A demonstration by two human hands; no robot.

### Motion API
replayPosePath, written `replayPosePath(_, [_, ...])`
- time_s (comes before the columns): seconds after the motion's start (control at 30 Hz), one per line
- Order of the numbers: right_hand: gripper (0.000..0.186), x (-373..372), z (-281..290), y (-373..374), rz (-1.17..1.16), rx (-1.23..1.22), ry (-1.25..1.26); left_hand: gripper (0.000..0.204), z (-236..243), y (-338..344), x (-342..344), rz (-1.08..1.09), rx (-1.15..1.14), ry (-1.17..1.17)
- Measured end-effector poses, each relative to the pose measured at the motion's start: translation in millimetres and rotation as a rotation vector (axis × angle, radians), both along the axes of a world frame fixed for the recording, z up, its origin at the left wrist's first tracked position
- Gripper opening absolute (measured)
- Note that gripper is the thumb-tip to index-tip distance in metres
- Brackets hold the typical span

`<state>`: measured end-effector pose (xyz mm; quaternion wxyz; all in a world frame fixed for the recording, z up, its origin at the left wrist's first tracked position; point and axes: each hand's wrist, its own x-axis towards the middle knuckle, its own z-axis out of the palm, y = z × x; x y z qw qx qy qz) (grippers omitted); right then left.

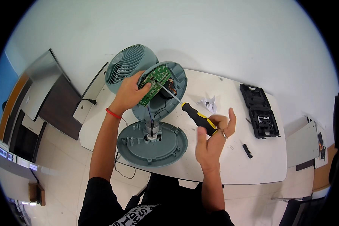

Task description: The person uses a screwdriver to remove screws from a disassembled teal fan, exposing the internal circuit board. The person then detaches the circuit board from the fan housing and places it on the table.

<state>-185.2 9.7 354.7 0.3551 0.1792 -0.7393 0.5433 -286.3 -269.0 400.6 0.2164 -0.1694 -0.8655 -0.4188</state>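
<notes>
Screwdriver (199, 118) with black-and-yellow handle is held in the right hand (214, 141), tip at the green circuit board (160, 74). Its tilted grey-green plastic housing (181, 83) is clasped by the left hand (130, 92), apparently for steadiness.

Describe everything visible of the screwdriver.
The screwdriver has a black handle with yellow accents, apparently plastic or rubber, and a slim, metallic-looking shaft. It slants above the table, shaft pointing up and left in the picture, its tip at the green circuit board; contact is unclear. The right hand's grip holds the handle's rear end.
</notes>
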Motion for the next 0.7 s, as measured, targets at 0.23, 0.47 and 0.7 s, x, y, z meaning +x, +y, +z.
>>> replayPosePath(0.23, [0.047, -7.1, -5.9, -4.5, 0.037, -0.051, -0.033, 0.039, -0.8, -0.2, -0.1, 0.009, 0.005, -0.033])
replayPosePath(0.47, [0.062, -0.8, -2.5, 5.8, 0.039, 0.041, -0.25, 0.041, -5.6, -4.6, -2.4, -0.001, 0.022, -0.001])
replayPosePath(0.7, [0.052, 3.1, 17.2, 4.8, 0.075, -0.066, -0.324, 0.04, -2.6, -3.5, 1.5, 0.005, 0.006, -0.002])
